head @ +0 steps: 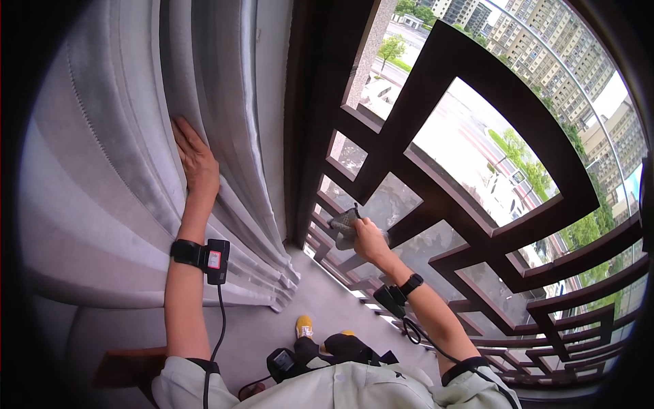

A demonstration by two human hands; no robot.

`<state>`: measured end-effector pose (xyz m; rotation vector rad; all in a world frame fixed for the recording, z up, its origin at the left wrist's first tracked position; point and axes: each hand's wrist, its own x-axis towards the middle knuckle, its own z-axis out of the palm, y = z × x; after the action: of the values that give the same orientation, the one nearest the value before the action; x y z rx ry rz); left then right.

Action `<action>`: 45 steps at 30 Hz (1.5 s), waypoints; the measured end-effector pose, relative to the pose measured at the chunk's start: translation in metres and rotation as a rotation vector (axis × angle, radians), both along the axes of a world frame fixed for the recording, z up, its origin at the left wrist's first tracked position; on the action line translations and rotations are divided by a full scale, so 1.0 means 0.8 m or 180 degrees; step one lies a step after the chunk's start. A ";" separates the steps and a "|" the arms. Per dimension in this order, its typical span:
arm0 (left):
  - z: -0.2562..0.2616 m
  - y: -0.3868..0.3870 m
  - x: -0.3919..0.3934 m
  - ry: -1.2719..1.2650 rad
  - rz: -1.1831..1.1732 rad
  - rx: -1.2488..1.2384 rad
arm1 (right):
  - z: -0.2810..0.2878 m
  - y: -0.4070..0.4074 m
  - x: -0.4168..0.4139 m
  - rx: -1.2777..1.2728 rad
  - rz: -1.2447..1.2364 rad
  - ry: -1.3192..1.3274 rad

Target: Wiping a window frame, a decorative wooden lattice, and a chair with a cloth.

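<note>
My left hand (196,161) reaches up into the folds of a long grey curtain (138,179). Its palm lies against the fabric, and some fingertips are hidden behind a fold; whether it grips the cloth is not plain. My right hand (372,239) holds a bunched grey cloth (347,227) in front of a dark brown lattice screen (439,204). The cloth hangs beside a lower part of the lattice; contact with the bars cannot be made out.
A brown wooden piece of furniture (130,365) stands at the lower left. Cables run along both my forearms from wrist-worn devices (217,262). Grey floor (317,291) lies between curtain and lattice. Beyond the lattice are a street, trees and tall buildings (552,41).
</note>
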<state>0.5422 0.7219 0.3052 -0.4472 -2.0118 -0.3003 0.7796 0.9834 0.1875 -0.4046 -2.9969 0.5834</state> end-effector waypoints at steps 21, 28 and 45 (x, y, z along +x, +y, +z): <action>0.033 0.172 0.113 -0.0113 -0.1801 0.0043 | -0.172 -0.050 0.378 -0.7672 -0.2717 0.2914; -0.037 0.220 0.099 0.0202 -0.3188 -0.1207 | -0.155 -0.067 0.333 -0.5837 -0.3820 0.3364; -0.016 0.314 0.137 0.1637 -0.3252 -0.0415 | -0.160 0.041 0.260 -0.2750 -0.4209 0.6179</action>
<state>0.6515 0.9732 0.2928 -1.4636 -1.1685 -0.5950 0.9872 1.0162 0.0596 -0.8645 -0.3348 0.9936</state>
